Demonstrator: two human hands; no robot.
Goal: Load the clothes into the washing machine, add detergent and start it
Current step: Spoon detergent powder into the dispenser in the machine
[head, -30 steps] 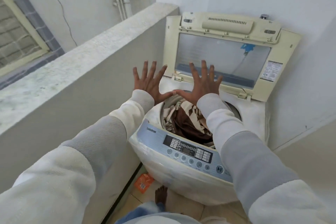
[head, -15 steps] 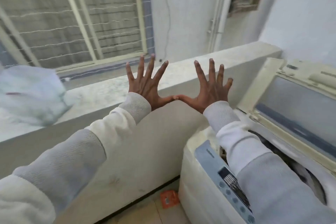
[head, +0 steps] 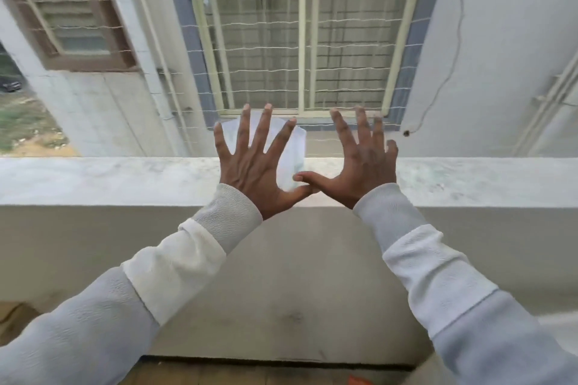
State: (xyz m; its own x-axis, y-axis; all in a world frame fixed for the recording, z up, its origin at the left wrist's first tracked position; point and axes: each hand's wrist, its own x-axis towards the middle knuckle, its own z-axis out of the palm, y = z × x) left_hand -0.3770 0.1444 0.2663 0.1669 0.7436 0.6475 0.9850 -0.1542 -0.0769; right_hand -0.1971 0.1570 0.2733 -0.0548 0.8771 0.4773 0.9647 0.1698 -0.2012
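**View swung left; machine out of frame**

Since 0.5 s ago the view has turned left and the washing machine has left the frame. Hand pose unchanged.

Near, centre: left hand [head: 253, 172] and right hand [head: 362, 172], fingers spread straight, thumbs meeting, holding nothing.

Behind left hand: pale translucent bag [head: 295, 147] on ledge [head: 93, 178], contents unreadable.

Far: netted window [head: 300, 40].

Judgement: detergent and start still to do.

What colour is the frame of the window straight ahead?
The window frame is cream, shown in the head view.
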